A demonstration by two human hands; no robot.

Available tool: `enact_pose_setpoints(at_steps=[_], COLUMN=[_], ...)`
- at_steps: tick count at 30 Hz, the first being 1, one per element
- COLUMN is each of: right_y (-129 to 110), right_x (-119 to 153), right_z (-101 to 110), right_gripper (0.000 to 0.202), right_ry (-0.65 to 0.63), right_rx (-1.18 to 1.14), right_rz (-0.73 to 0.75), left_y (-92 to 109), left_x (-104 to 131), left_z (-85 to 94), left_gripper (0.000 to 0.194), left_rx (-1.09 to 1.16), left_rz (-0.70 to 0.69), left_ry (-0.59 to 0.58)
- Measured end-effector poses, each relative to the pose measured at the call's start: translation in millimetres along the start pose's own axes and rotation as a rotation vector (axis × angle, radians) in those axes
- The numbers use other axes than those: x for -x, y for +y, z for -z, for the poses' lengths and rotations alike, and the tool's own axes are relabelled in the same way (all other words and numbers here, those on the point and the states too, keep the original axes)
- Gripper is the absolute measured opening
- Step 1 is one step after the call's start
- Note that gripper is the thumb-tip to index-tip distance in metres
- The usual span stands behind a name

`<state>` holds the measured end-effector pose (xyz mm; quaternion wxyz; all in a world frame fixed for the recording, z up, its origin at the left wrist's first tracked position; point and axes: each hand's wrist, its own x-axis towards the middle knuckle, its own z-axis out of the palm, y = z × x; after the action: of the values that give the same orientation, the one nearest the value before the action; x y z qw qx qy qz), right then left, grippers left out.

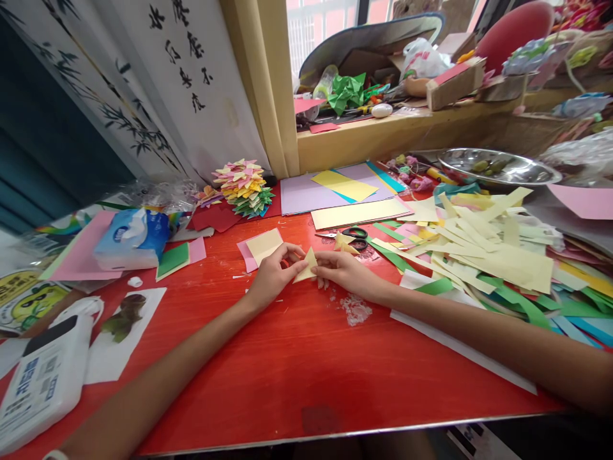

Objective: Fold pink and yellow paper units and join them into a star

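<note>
Between my two hands is a small folded piece of pale yellow paper [307,266], pointed at the top like a triangle. My left hand [275,271] pinches its left side between thumb and fingers. On the right side, my right hand [342,271] grips it with closed fingers. Square sheets of cream paper [264,245] and pink paper lie just beyond my left hand. Behind my right hand are black-handled scissors [357,235] and another folded yellow paper piece [345,243].
Paper strips [498,249] are heaped on the right. A layered folded-paper model [244,185] stands at the back, near coloured sheets [297,191]. A tissue pack [134,239] and a white box-shaped thing [52,377] sit left. A metal dish [527,171] is at the back right.
</note>
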<state>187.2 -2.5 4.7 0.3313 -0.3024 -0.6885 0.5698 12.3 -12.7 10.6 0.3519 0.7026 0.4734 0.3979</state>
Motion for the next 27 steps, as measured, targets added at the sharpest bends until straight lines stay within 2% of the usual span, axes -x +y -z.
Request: enact_pose_setpoints(at_steps=[3,5,8,11,14,16,21,27], right_y=[1.2,1.6,1.6,0.8,-0.3,-0.7,1.5,3.3], right_x=[-0.9,-2.0,-2.8,-1.7,-0.1,0.1,-0.8,-0.5], right_z=[0.1,0.3,0.4,0.2,-0.1,-0.2,1.4,2.4], right_gripper=[0.009,0.012,0.016,0.018,0.021,0.024,0.024,0.024], right_ry=[0.051,0.063,0.081,0.081,0.033,0.060,0.108,0.094], right_rx=[-0.025,-0.063,-0.137,-0.154,-0.133,-0.128,-0.178,-0.033], right_rz=[-0.011,-0.041,-0.101,-0.119,-0.112,-0.106,-0.072,-0.037], left_y=[-4.1,-5.4,-3.6,0.1,1.3,0.7,0.4,-0.8], left_x=[-1.7,-2.4,-2.1,-0.8,0.0,-0.1,-0.6,0.2], left_z=[0.4,0.4,0.1,0.2,0.5,0.5,0.4,0.7], left_gripper=[0.016,0.021,0.031,0.041,0.026,0.016,0.017,0.017], left_rx=[0.093,0.167,0.243,0.214,0.150,0.183,0.293,0.175], left_rz=[-0.014,-0.013,0.001,0.015,0.021,0.029,0.042,0.032], left_ry=[0.023,0.047,0.017,-0.006,-0.016,-0.022,0.039,-0.032])
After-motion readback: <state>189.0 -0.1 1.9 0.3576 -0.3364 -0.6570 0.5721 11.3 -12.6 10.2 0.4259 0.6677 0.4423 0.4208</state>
